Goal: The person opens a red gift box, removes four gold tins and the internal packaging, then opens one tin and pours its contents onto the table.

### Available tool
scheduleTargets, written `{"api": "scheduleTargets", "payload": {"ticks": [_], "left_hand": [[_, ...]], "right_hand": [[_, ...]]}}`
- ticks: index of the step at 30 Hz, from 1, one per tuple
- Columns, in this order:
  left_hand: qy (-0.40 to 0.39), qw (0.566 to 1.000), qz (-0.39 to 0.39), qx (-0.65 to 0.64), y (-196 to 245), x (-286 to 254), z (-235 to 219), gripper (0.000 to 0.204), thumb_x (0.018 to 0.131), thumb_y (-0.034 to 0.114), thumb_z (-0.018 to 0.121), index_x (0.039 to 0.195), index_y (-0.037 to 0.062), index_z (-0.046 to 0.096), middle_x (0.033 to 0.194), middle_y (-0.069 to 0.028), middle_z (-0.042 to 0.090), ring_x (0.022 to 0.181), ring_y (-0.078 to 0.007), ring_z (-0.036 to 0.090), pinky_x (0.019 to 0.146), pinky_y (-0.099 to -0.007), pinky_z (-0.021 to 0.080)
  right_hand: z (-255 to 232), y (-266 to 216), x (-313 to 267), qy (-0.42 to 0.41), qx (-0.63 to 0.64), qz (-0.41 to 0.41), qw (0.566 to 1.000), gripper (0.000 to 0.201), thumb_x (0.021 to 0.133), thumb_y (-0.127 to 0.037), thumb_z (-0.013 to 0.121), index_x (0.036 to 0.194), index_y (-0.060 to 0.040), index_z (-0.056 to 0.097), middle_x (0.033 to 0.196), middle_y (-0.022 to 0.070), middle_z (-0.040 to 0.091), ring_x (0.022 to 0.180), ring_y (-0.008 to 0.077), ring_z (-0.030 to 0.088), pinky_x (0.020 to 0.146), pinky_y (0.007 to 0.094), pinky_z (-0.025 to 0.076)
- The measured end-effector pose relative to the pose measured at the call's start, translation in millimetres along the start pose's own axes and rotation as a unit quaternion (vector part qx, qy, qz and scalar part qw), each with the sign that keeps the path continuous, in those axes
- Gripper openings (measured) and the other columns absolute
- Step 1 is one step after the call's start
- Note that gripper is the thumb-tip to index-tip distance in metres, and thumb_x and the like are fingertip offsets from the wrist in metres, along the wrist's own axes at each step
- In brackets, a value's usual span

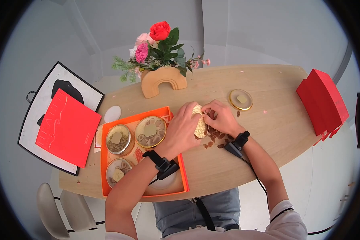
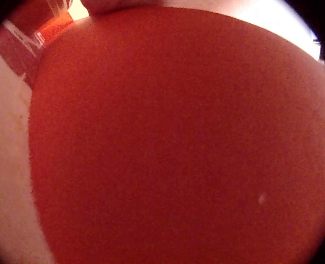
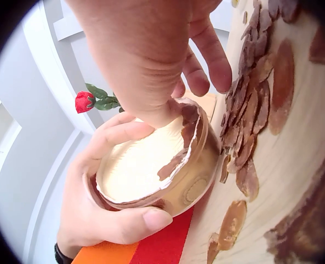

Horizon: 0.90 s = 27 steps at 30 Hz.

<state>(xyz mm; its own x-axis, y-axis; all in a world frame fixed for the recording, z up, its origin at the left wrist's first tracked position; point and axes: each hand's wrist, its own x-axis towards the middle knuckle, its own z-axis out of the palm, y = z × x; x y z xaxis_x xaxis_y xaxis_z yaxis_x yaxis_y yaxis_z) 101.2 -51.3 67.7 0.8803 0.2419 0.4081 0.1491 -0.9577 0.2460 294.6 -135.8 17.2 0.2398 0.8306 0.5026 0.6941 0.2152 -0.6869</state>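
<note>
My left hand (image 1: 178, 134) grips a round clear jar (image 3: 198, 190), thumb and fingers spread around its wall, tilted so its mouth faces my right hand. A cream, ridged pad (image 3: 146, 159) lines the inside, and several thin brown dried slices (image 3: 189, 129) lie along the inner rim. Over that rim, my right hand (image 1: 223, 120) pinches a brown slice against the inside with thumb and finger; its other fingers hang bent beside the jar. A loose pile of brown slices (image 1: 215, 137) lies on the table just below. An orange-red surface (image 2: 179, 137) fills most of the left wrist view.
An orange box (image 1: 104, 160) with several filled, lidded jars stands left, under my left forearm. A gold-rimmed lid (image 1: 250, 105) lies beyond my right hand. Flowers in an arched wooden vase (image 1: 164, 76) stand behind; a red box (image 1: 322, 106) stands far right, a red folder (image 1: 68, 128) left.
</note>
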Motion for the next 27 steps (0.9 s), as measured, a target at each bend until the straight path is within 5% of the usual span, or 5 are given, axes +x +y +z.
{"api": "scheduleTargets", "payload": {"ticks": [11,27], "left_hand": [[-0.003,1.000,-0.004,0.012,-0.9,-1.1,-0.1,0.055,0.064,0.017,0.082,0.113,0.0003,0.063,0.142,-0.0189,0.042,0.136,-0.0378,0.042,0.109,-0.0463,0.043],[-0.005,0.999,-0.004,0.049,1.9,-1.0,-3.3,0.057,0.063,0.014,0.083,0.115,-0.0012,0.063,0.144,-0.0197,0.041,0.139,-0.0376,0.040,0.112,-0.0472,0.041]], "right_hand": [[-6.4,-1.9,-2.0,-0.041,-0.019,0.012,0.999,0.012,0.077,-0.005,0.061,0.088,-0.0053,0.067,0.088,0.0087,0.061,0.066,0.0225,0.063,0.063,0.0335,0.053],[-10.7,-0.9,-3.3,-0.125,-0.030,-0.003,0.992,0.009,0.077,-0.009,0.062,0.083,-0.0059,0.067,0.089,0.0070,0.061,0.071,0.0235,0.061,0.066,0.0356,0.051]]}}
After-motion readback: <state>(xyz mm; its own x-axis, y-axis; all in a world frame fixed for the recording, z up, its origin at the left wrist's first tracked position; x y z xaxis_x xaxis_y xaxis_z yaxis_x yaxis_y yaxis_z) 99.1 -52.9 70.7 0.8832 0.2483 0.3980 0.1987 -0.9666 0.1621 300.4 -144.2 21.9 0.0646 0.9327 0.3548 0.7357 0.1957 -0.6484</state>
